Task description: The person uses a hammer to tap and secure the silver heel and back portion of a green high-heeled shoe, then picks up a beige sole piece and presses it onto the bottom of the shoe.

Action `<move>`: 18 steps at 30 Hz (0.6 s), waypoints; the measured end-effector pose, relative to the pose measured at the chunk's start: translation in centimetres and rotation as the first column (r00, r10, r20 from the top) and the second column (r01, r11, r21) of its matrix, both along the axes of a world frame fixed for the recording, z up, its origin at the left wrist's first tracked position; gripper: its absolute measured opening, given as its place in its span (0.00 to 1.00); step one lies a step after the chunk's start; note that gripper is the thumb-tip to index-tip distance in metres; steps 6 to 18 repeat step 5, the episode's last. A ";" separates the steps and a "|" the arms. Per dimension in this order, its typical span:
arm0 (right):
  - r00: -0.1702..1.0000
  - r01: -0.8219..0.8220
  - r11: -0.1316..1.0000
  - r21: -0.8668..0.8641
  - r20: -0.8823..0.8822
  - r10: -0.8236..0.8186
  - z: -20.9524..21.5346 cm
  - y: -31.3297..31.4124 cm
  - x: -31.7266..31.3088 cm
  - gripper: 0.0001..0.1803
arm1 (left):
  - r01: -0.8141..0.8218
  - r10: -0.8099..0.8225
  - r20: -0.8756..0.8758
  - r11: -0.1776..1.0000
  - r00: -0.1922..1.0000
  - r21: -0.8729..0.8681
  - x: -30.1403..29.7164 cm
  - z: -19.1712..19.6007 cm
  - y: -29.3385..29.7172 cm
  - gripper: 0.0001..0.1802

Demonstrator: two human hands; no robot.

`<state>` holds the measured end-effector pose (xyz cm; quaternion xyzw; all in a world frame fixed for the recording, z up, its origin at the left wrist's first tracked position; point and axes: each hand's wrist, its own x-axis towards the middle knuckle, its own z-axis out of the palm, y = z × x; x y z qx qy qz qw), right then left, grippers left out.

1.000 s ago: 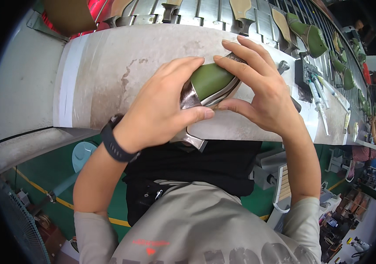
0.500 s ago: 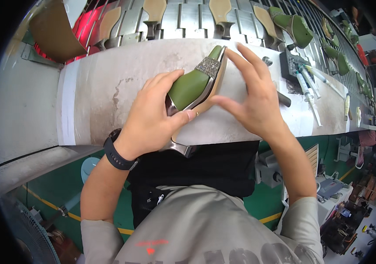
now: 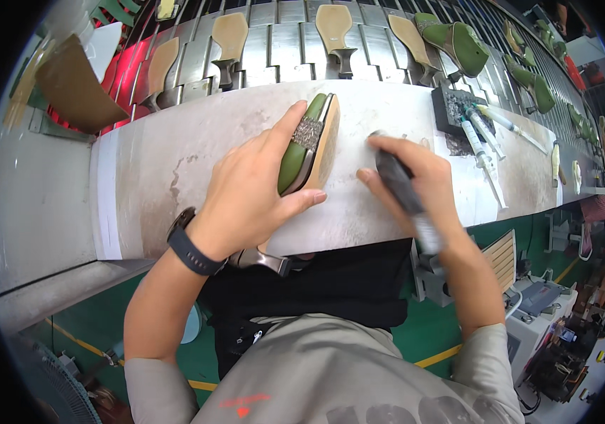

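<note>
A green shoe (image 3: pixel 292 167) with a glittery band and a tan sole lies tipped on its side over the near edge of the worktable. Its toe points away from me, and the sole faces right. My left hand (image 3: pixel 249 180) wraps round it from the left, thumb against the sole edge, hiding much of the upper. The metallic heel (image 3: pixel 265 261) sticks out below my wrist. To the right of the shoe and apart from it, my right hand (image 3: pixel 422 177) grips a dark-handled hammer (image 3: pixel 396 177), blurred by motion.
A black block (image 3: pixel 451 113) and several syringes (image 3: pixel 485 145) lie on the worktable (image 3: pixel 168 155) to the right. Beyond the table runs a slatted metal conveyor (image 3: pixel 281 53) bearing tan soles with heels and green shoes (image 3: pixel 458 46). A curved brown panel (image 3: pixel 79 85) stands at far left.
My right hand, earlier spread beside the shoe, has picked the hammer up off the table. The shoe has shifted left and nearer, and turned to show more of its sole.
</note>
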<state>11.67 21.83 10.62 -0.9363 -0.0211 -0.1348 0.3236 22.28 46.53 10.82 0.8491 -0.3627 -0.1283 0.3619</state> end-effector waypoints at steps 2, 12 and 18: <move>0.999 0.007 0.959 0.285 -0.047 0.006 2.2 0.9 -0.3 0.17 | 0.001 -0.001 -0.003 1.000 1.000 -0.021 0.1 -0.1 0.0 0.61; 0.997 -0.066 0.607 0.792 0.078 0.006 2.1 0.9 1.1 0.14 | 0.017 -0.017 0.002 1.000 1.000 0.014 0.3 0.3 -0.2 0.61; 0.997 -0.066 0.607 0.792 0.078 0.006 2.1 0.9 1.1 0.14 | 0.017 -0.017 0.002 1.000 1.000 0.014 0.3 0.3 -0.2 0.61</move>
